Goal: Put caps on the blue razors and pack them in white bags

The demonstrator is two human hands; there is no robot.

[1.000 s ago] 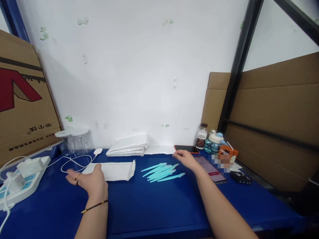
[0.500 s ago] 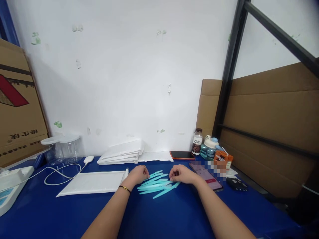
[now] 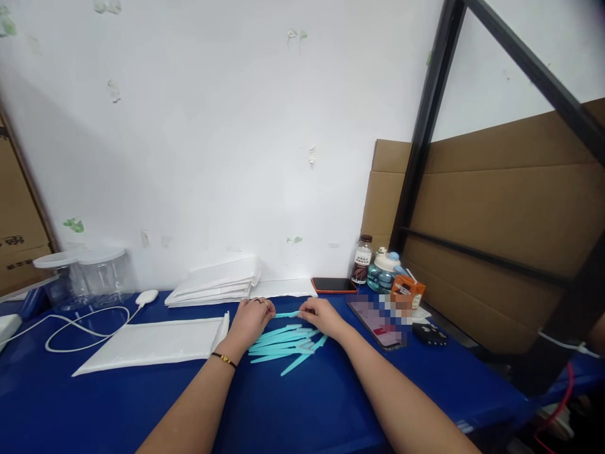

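Between my two hands stretches one slim turquoise eyebrow razor (image 3: 287, 314), held level just above the table. The fingers of my left hand (image 3: 253, 318) pinch its left end, and those of my right hand (image 3: 321, 315) pinch its right end. Below it, a loose pile of similar turquoise razors (image 3: 278, 347) lies on the blue table (image 3: 283, 416), mostly pointing left and right, with one slanting toward me. Beside my left wrist lies a flat white padded envelope (image 3: 151, 343).
Stacked white envelopes (image 3: 212, 284) lie against the wall. To their right are an orange-edged phone (image 3: 334, 285), a brown-capped bottle (image 3: 362, 260), a teal water bottle (image 3: 382, 277), an orange carton (image 3: 407, 293) and another phone (image 3: 375, 321). Clear jars (image 3: 106, 277) and a white cable (image 3: 89, 309) are left.
One razor has been picked from the pile and is now held between both hands, on the pile's far side. My view has turned slightly to the right.
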